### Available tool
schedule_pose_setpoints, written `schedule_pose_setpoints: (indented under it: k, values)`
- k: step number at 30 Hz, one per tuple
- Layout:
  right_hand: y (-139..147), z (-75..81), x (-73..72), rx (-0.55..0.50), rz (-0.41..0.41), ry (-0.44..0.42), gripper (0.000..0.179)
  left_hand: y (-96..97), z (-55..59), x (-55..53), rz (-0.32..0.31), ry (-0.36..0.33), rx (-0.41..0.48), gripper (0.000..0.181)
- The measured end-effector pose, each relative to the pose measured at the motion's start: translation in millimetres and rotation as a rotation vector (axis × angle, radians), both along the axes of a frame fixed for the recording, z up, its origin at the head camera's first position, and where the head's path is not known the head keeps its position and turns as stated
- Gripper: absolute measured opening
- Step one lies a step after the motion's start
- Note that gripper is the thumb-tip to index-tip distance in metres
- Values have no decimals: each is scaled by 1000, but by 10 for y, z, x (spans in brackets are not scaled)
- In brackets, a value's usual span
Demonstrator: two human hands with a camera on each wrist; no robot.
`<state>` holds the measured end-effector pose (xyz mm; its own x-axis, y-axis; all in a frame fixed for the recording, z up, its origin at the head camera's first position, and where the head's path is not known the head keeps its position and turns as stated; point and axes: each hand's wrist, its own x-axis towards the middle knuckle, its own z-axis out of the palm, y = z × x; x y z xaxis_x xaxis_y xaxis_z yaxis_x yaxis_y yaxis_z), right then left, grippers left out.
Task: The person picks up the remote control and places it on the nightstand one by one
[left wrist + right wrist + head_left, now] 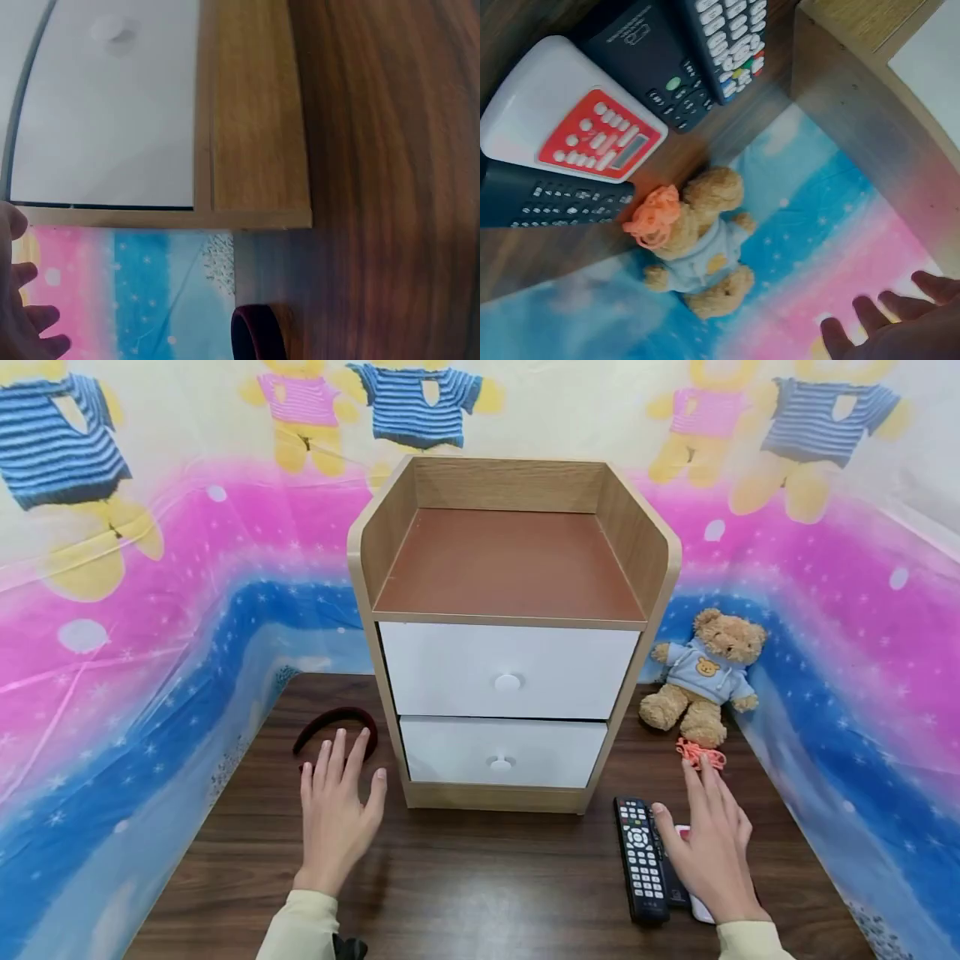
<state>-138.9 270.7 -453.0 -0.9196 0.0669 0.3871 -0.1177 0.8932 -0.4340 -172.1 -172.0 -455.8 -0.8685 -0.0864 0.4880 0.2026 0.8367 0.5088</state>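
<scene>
My left hand (pixel 337 818) is held palm down with fingers spread, holding nothing, near a dark red headband (pixel 328 717) on the left of the table. In the left wrist view the same headband (pixel 271 334) lies beside the cabinet's corner. On the other side, my right hand (pixel 712 852) hovers with extended fingers above several remote controls, partly hiding them. A long black remote (pixel 642 860) with white buttons lies leftmost. The right wrist view shows a white remote with a red face (pixel 600 112) among black ones. Beyond the fingertips sits a bundle of orange cord-like loops (pixel 708 754).
A wooden cabinet (pixel 495 798) stands mid-table, with a closed white upper drawer (pixel 442 668) and a closed lower drawer (pixel 450 756), each with a round knob. A teddy bear (pixel 705 672) in a blue top sits to its right. Patterned cloth (pixel 225 518) surrounds the table.
</scene>
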Motion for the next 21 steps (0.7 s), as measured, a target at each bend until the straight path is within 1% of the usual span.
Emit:
schedule_pose_setpoints:
  k: [4, 6, 8, 11, 13, 16, 18, 21]
  values:
    - [93, -57, 7, -13, -12, 1, 65, 24, 69, -82, -99, -96, 178, 56]
    - [157, -108, 5, -14, -30, -12, 61, 34, 96, -140, -146, -138, 257, 57]
    - [246, -175, 0, -12, -64, -51, 59, 49, 122, -197, -189, -164, 326, 58]
    - [413, -297, -8, -17, -143, -155, 58, 69, 135, -283, -235, -184, 394, 57]
    - [531, -388, -13, -15, -192, -241, 59, 80, 131, -321, -243, -203, 420, 57]
    - [695, -530, -22, -7, -250, -362, 61, 98, 108, -364, -230, -221, 432, 57]
    - [807, -636, -25, 4, -284, -413, 61, 116, 100, -386, -212, -215, 435, 57]
    - [964, -796, -41, 18, -342, -479, 58, 145, 98, -417, -187, -189, 434, 54]
